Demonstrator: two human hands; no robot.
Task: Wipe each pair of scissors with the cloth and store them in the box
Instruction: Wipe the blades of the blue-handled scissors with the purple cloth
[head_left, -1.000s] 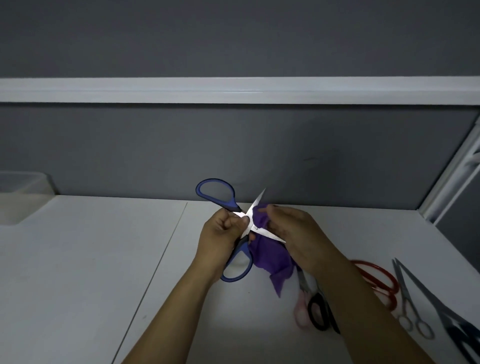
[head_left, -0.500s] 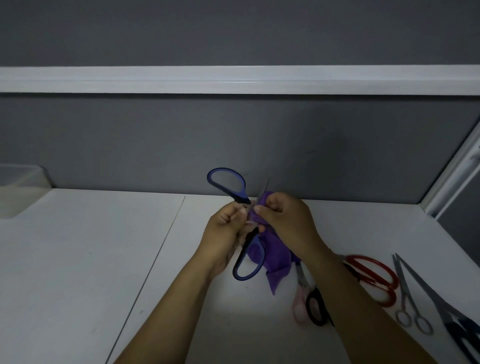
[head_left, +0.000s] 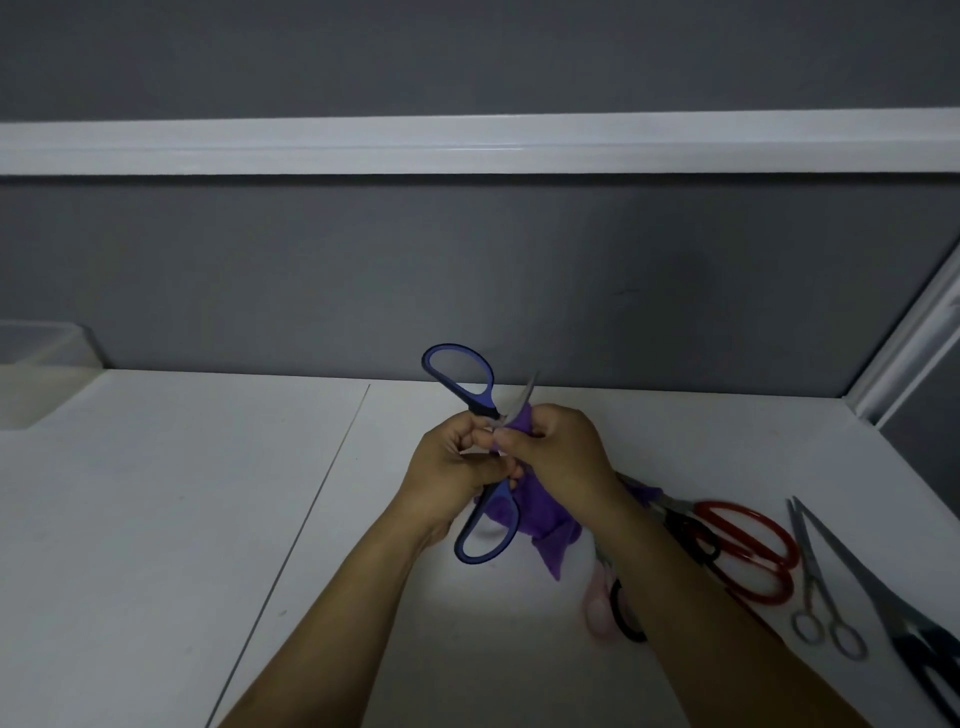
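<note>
1. The left hand (head_left: 457, 467) is held above the surface, fingers curled round the blue scissors (head_left: 477, 406) near the pivot.
2. The right hand (head_left: 561, 452) touches the left, fingers pinching the purple cloth (head_left: 540, 519).
3. The bare left forearm (head_left: 332, 613) and right forearm (head_left: 691, 597) converge from the lower edge.

A white desk (head_left: 156, 519) fills the lower half, from 3 o'clock round to 9 o'clock. A thin seam (head_left: 311, 519) between its two panels runs from 12 o'clock of the desk slantwise down towards 7 o'clock. Behind it stands a grey partition wall (head_left: 467, 270), crossed at 12 o'clock by a white horizontal rail (head_left: 467, 145). At 3 o'clock a white frame post (head_left: 904, 353) leans upward to the right.
</note>
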